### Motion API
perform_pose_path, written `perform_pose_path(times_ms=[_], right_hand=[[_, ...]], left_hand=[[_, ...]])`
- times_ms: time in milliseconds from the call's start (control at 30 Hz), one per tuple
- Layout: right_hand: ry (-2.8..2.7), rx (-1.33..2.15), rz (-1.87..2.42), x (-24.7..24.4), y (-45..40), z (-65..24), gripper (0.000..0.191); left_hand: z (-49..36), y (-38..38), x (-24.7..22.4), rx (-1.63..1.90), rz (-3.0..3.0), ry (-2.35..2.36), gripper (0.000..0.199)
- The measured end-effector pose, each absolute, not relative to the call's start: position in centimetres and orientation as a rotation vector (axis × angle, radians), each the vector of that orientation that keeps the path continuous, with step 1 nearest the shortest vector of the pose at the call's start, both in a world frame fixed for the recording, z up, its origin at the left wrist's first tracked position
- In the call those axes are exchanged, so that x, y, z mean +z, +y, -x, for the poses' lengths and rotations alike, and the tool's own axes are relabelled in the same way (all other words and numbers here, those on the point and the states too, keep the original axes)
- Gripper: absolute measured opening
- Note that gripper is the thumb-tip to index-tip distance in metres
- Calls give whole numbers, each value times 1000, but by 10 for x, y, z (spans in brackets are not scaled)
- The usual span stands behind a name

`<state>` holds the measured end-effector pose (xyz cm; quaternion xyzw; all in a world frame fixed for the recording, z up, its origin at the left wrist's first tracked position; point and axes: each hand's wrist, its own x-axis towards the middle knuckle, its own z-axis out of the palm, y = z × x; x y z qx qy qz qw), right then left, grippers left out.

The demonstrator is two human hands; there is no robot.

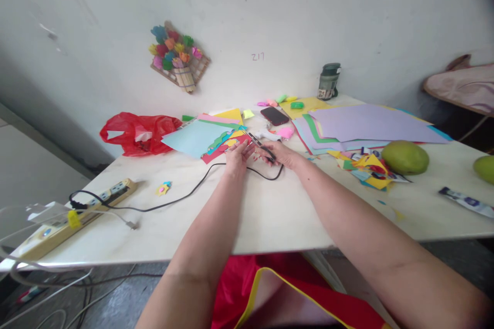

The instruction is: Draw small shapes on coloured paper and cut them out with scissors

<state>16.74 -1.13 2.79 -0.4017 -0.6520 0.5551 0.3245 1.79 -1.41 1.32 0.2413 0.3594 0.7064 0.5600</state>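
My right hand [281,155] is closed round the dark handles of a pair of scissors [253,139], whose blades point up and to the left. Close beside it, my left hand [237,154] has its fingers drawn together near the blades; whatever they pinch is too small to make out. Just beyond the left hand lie red paper [211,157] and cut green and blue paper strips [217,143]. A white tool, perhaps a glue gun [269,135], rests behind the scissors, with a pink object [286,132] at its side.
A black cord [185,197] crosses the table from the power strip [111,193]. Coloured sheets [370,122] lie right, near paper scraps [372,169] and a green fruit [405,157]. A phone [275,116], red bag [154,136] and bottle [329,82] stand farther back.
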Motion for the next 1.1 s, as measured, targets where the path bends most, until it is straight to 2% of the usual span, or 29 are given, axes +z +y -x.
perform_pose_path(times_ms=[300,1100], right_hand=[[-1691,1427,1039,25,-9,-167,23],[-1670,1444,950,22,-8,-170,38]], left_hand=[[-16,-13,11,1663,-593,813,20],[-15,-7,5,1699,-681,786,29]])
